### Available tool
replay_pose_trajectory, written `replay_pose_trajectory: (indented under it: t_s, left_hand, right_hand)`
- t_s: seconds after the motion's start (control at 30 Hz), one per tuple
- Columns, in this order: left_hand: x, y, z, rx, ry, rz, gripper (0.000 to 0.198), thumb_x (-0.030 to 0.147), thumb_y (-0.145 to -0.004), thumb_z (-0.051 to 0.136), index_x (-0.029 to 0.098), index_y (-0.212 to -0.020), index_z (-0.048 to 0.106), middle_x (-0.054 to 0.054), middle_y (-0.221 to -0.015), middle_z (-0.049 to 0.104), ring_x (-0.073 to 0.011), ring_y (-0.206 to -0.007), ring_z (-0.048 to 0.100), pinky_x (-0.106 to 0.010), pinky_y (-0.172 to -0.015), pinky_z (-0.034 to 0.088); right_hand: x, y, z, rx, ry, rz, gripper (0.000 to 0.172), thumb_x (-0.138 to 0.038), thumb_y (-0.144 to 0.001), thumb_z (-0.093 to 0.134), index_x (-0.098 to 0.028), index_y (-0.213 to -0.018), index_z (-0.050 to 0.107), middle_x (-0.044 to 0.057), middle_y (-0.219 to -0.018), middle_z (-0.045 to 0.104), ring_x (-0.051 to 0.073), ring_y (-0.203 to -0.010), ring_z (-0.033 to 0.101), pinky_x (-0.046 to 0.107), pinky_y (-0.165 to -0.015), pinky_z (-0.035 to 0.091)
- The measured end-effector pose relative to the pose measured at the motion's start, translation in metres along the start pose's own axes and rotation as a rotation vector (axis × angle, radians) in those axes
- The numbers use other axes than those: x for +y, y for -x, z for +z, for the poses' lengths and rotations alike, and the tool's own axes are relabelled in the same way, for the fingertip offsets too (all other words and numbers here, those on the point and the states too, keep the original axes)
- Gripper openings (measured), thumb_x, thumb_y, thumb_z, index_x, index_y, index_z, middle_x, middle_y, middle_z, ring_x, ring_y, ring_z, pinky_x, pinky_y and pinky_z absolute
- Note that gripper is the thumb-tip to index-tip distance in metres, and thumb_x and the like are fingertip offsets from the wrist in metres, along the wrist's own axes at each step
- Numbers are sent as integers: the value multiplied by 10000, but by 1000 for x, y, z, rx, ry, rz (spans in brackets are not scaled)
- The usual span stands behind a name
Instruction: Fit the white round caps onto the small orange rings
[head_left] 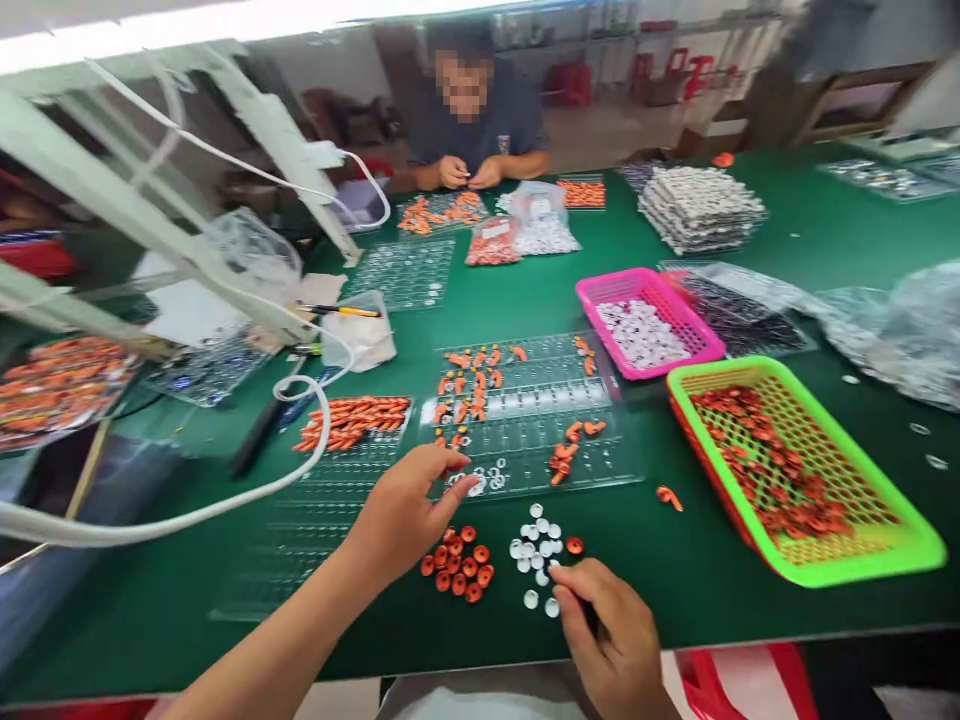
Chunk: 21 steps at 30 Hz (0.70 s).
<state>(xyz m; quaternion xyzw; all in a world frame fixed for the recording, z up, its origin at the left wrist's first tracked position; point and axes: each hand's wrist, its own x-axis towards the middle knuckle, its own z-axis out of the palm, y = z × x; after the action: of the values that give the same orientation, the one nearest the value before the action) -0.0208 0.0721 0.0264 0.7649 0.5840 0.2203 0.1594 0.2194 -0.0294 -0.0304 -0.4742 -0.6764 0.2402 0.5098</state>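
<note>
My left hand (409,508) reaches over the clear plastic tray (525,400), thumb and forefinger apart beside a small pile of white rings (489,478). My right hand (613,625) is low on the right, thumb and forefinger close together at the edge of several small white discs (529,550); what they pinch, if anything, is hard to make out. Between the hands lies a group of orange-red cupped discs (457,565), and one more orange disc (574,545) sits near my right fingers. Curved orange pieces (465,385) stand in the tray's pockets; others lie loose on its right side.
A green basket (885,500) with orange-red parts and a pink basket (709,335) with white parts stand at right. Orange pieces (356,422) lie on another tray at left. A white cable (225,515) crosses the left side. Opposite sits a co-worker (480,130), hands together.
</note>
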Motion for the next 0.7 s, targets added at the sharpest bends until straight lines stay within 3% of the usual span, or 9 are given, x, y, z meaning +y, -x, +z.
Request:
replay_pose_trajectory:
  t_s: [0.1,0.2,0.4,0.53,0.7]
  left_hand:
    - [37,-19,25,-142,29,208,159,321,-920,583,197,-1004,637,-67,-967,703,-224,-911,652,-364,-813,521]
    - [62,-35,43,-204,-14,265,154,311,-915,593,172,-960,641,-82,-930,691,-239,-885,646,-377,-782,526]
    - [87,-67,57,-314,-154,232,177,288,-944,524,180,-1001,651,-95,-981,677,-235,-885,645,-353,-778,511]
    - [99,-90,64,-436,-270,148,166,340,-836,659,174,-833,662,-106,-867,685,-274,-795,656,-341,-666,494]
    - [104,-104,68,-456,-237,122,107,195,-738,658,181,-637,625,-77,-671,671,-249,-638,644,-302,-571,443]
  right_hand:
    - [-1,-1,1,-5,-26,21,188,-113,-898,534,-196,-1019,653,18,-727,688,144,-624,656,252,-587,538]
    - [0,2,0,-3,-26,19,174,-126,-905,526,-190,-1018,642,17,-720,672,147,-630,641,262,-596,525]
    - [3,5,2,54,-45,-32,163,-152,-917,504,-196,-1021,621,20,-733,683,152,-639,648,275,-623,532]
    - [4,1,3,84,-2,-95,151,-179,-936,487,-203,-1014,614,9,-687,689,141,-585,647,248,-569,526]
    - [6,-2,2,116,3,-129,148,-193,-935,484,-202,-996,619,11,-678,697,139,-565,656,238,-549,531]
